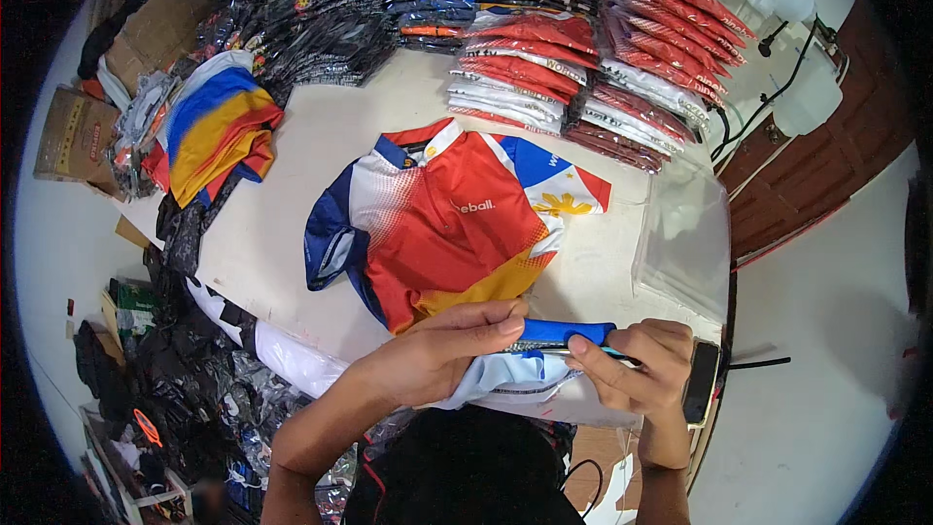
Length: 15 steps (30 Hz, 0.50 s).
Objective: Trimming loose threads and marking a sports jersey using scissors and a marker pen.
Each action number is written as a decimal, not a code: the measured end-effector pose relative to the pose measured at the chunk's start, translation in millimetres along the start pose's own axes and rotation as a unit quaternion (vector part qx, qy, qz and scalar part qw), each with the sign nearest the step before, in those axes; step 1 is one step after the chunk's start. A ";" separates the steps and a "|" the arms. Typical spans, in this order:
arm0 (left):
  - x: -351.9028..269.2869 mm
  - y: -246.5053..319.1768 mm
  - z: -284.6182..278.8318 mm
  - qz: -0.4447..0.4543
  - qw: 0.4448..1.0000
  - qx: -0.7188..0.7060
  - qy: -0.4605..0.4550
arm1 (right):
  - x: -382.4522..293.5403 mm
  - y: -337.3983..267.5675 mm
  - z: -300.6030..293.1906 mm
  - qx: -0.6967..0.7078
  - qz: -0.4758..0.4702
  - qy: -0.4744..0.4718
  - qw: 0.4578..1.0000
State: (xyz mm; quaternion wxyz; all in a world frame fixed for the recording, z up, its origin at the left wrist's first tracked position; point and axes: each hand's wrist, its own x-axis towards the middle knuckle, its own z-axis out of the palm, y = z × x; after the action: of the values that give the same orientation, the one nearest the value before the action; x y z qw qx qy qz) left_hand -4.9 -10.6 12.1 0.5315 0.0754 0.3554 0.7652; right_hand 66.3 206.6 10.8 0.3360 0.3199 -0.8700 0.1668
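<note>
A short-sleeved polo shirt (459, 226) in red, blue, white and yellow lies front up on the white table before me, collar pointing away. At its near end, the blue fabric edge (565, 330) is raised and stretched between my hands. My left hand (452, 346) pinches it at the left, thumb on top. Gripping the other end is my right hand (645, 361), its index finger pressed along the edge. A slim tool with a teal part (612, 354) shows partly under the right fingers; its kind is unclear. Pale inner cloth (510, 373) hangs below the edge.
Stacks of bagged shirts (521, 73) line the table's far side. Clear plastic bags (685, 233) lie at the right, and a smartphone (701, 383) sits by the right edge. Another multicoloured shirt (219, 127) drapes over a pile at the left, near a cardboard box (76, 135).
</note>
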 end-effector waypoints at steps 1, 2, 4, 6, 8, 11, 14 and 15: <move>1.2 0.0 1.8 0.001 1.000 -0.008 0.004 | 0.0 -1.1 0.0 0.000 0.000 -0.001 1.000; 1.8 -0.2 3.1 0.001 1.000 -0.017 0.008 | -0.3 -2.7 0.7 0.044 0.053 0.023 0.997; 4.8 -1.5 -0.8 -0.005 1.000 -0.011 0.005 | -3.7 -2.7 3.7 0.086 0.102 0.048 0.990; 7.5 -3.9 -3.3 -0.013 1.000 -0.004 0.001 | -10.7 -2.9 6.7 0.203 0.287 0.105 0.930; 8.8 -6.8 -3.2 0.016 0.999 0.034 0.011 | -4.5 -2.7 14.9 0.300 0.312 0.093 0.897; 10.9 -5.7 -3.5 0.033 0.995 0.098 0.016 | -0.9 -10.3 17.7 0.419 0.367 0.050 0.829; 10.9 -5.7 -16.7 0.037 0.964 0.262 0.041 | -8.4 -8.5 25.2 0.477 0.393 0.075 0.783; 9.6 -6.7 -19.7 0.036 0.964 0.261 0.042 | -8.7 -8.3 24.4 0.478 0.394 0.075 0.782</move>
State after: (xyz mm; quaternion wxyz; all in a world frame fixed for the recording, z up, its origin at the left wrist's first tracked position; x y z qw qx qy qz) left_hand -13.6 -10.2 -9.1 0.4501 0.1919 0.5619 0.6670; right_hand 65.2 192.0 -12.1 0.1091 0.0555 -0.7014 0.7022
